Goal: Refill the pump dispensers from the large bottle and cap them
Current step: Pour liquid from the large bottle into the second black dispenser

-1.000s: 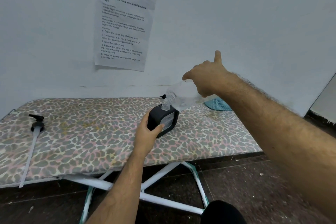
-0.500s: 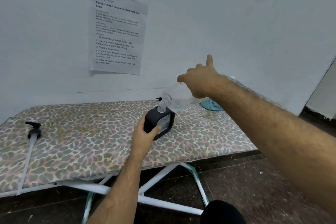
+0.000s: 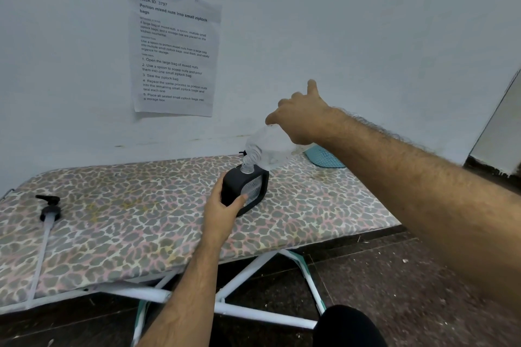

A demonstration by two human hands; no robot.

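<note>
A black dispenser bottle [image 3: 253, 187] with its pump off stands on the leopard-print board [image 3: 135, 222]. My left hand [image 3: 222, 213] grips its near side. My right hand [image 3: 300, 118] holds a large clear bottle [image 3: 267, 152] tipped steeply, neck down into the dispenser's mouth. A black pump head with a long clear tube [image 3: 48, 213] lies at the board's left end. Something small and black [image 3: 242, 153] shows just behind the dispenser, mostly hidden.
A teal perforated basket [image 3: 324, 158] sits at the board's far right, partly behind my right arm. A printed sheet [image 3: 173, 51] hangs on the wall. The board's white crossed legs [image 3: 253, 265] stand on dark floor below.
The clear bottle stays tipped into the dispenser, both hands keeping their grip. The view has shifted slightly, so everything sits a little lower and further left.
</note>
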